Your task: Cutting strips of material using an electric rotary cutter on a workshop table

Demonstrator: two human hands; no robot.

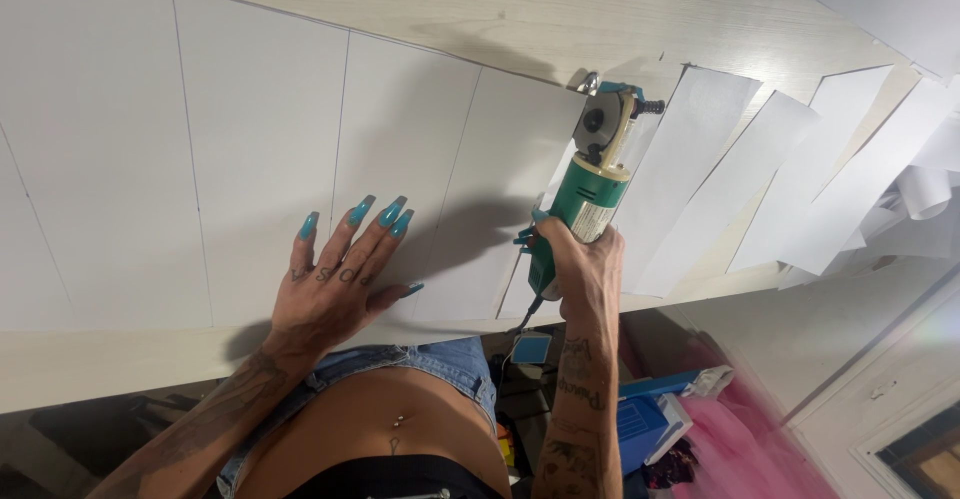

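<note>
A large white sheet [250, 139] marked with thin pencil lines lies on a pale wooden table [520, 9]. My left hand [340, 274] presses flat on the sheet near the table's front edge, fingers spread. My right hand [585, 269] grips the green body of an electric rotary cutter [592, 174]. The cutter's round blade sits at the sheet's far right edge, at the end of a cut line.
Several cut white strips [740, 179] lie fanned out on the table to the right of the cutter. More white scraps [920, 189] pile at the far right. Under the table edge are a blue box [640, 429] and pink fabric [740, 439].
</note>
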